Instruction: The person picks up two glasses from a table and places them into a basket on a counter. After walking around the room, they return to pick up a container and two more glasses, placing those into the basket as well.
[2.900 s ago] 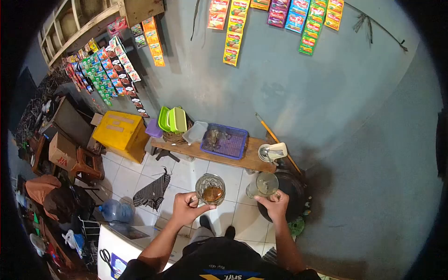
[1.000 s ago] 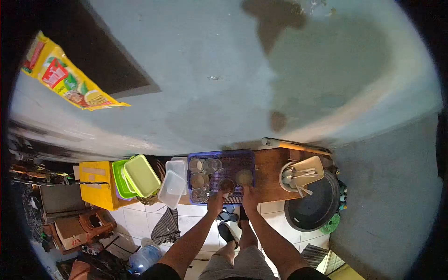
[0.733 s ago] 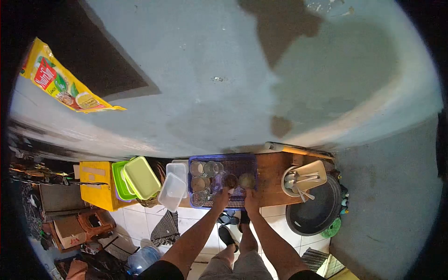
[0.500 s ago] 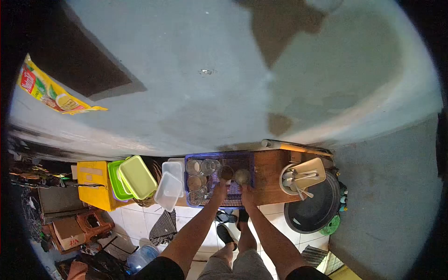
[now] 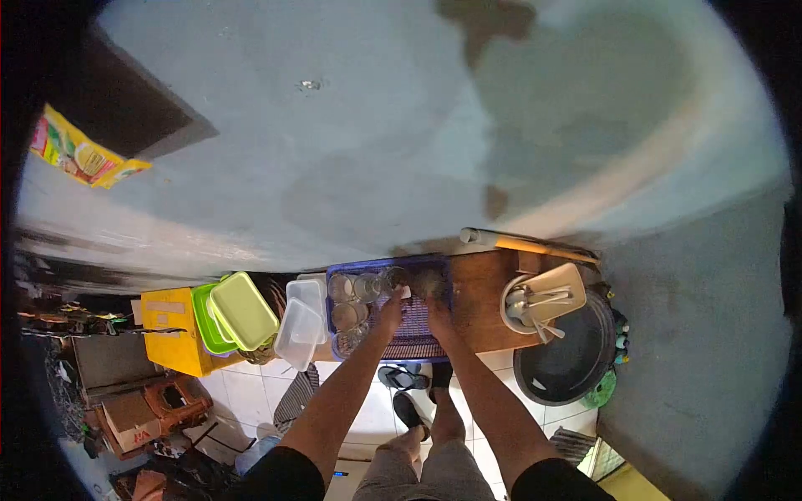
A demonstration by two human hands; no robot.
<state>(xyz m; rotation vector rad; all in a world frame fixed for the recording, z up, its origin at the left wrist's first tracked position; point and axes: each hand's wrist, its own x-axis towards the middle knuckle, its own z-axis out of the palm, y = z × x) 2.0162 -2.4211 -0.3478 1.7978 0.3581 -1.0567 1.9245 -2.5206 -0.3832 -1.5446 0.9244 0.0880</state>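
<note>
A purple plastic basket [image 5: 409, 351] stands on the wooden table, with several clear glasses in its left part, such as a glass [image 5: 342, 287] at the back left. Both my arms reach into it. My left hand [image 5: 391, 311] is closed on a dark-looking glass [image 5: 395, 278] near the back rim, beside the row of other glasses. My right hand [image 5: 437, 312] holds another glass [image 5: 429, 284] just to the right. My fingers are partly hidden behind the hands and the glasses.
Translucent plastic containers [image 5: 302, 321] stand left of the basket, then green trays [image 5: 244, 311] and a yellow box [image 5: 167, 326]. To the right, a beige tub with spoons [image 5: 528, 305] sits by a large black basin [image 5: 568, 359]. A pole [image 5: 535, 245] lies along the wall.
Both hands have moved forward with their glasses, toward the basket's back rim. The view has shifted slightly.
</note>
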